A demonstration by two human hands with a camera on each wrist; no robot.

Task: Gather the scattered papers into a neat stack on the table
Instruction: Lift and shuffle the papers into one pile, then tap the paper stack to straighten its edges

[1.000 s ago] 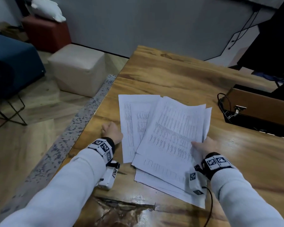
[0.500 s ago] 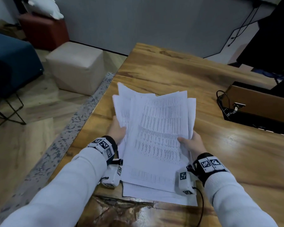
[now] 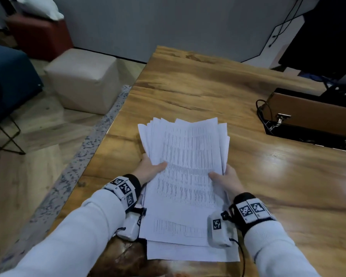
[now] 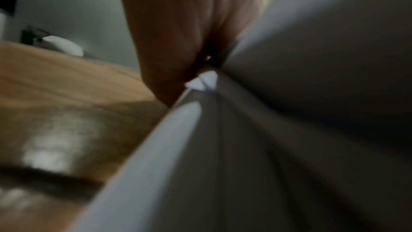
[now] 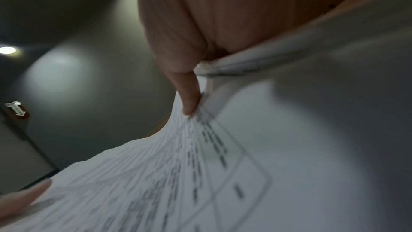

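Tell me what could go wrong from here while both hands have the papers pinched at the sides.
1. The papers are fanned at the far corners; squeezing inward from the left hand and right hand could crease sheets rather than align them.
2. One bottom sheet sits at the table's near edge, apparently outside the grip, and might be left behind or slide off.

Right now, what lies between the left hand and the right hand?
The papers: the left hand grips one side edge, the right hand the other. The head view shows it; nothing else lies between.
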